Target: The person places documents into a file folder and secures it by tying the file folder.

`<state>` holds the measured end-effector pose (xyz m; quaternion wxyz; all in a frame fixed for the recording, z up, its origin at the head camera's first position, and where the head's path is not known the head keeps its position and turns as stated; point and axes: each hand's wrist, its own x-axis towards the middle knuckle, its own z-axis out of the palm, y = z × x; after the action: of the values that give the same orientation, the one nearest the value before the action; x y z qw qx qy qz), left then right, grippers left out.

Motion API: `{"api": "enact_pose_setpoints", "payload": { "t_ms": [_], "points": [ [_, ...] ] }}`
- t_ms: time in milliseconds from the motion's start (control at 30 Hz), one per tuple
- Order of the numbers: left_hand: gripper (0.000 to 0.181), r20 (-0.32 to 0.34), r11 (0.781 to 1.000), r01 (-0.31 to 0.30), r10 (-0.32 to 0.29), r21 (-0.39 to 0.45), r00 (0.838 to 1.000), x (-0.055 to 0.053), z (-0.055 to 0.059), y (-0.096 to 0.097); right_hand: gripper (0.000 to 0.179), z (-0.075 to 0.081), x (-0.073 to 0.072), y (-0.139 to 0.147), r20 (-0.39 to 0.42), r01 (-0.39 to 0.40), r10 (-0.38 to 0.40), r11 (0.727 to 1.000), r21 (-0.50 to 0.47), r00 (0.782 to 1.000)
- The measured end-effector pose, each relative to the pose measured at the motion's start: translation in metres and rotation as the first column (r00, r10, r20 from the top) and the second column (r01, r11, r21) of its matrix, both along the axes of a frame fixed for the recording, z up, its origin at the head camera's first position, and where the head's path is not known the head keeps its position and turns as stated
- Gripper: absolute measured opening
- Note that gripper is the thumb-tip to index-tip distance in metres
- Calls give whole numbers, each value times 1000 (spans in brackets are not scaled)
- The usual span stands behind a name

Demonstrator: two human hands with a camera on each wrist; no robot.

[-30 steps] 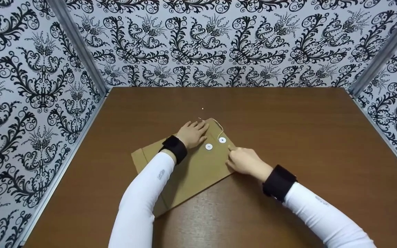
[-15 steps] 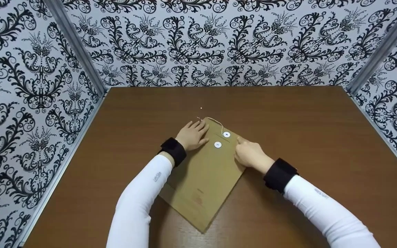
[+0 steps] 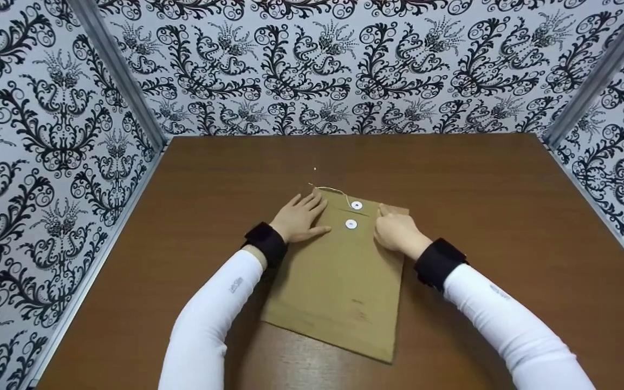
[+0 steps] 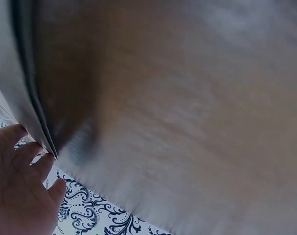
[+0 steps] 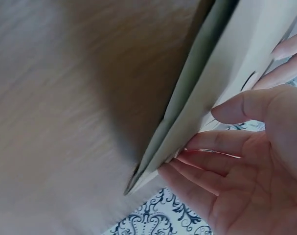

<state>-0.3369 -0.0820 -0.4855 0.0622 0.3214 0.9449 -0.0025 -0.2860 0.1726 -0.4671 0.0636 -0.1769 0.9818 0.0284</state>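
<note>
A brown kraft string-tie envelope [image 3: 339, 292] lies on the table, flap side up, its lower end tilted slightly right. Two white button discs sit near its top: an upper disc [image 3: 356, 205] on the flap and a lower disc [image 3: 351, 224] below it. A thin pale string [image 3: 333, 189] runs from the upper disc toward the top left corner. With spread, straight fingers, my left hand [image 3: 300, 219] rests on the upper left edge. My right hand [image 3: 397, 230] touches the upper right part; in the right wrist view its extended fingers [image 5: 199, 188] and thumb lie against the envelope's face.
The brown wooden table [image 3: 485, 200] extends around the envelope. Patterned black-and-white walls [image 3: 312, 70] enclose its back and sides, with grey corner posts [image 3: 122, 70]. A tiny white speck [image 3: 314, 168] shows beyond the envelope's top.
The envelope has turned on the table, its lower end swinging from the left toward the right. My right hand has moved slightly away from me with its upper right part; my left hand stays nearly in place.
</note>
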Motion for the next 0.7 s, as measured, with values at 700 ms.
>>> {"api": "enact_pose_setpoints", "payload": {
  "t_ms": [700],
  "points": [
    [99, 34, 998, -3, 1, 61, 999, 15, -2, -2, 64, -1, -20, 20, 120, 63, -49, 991, -117, 992]
  ]
}}
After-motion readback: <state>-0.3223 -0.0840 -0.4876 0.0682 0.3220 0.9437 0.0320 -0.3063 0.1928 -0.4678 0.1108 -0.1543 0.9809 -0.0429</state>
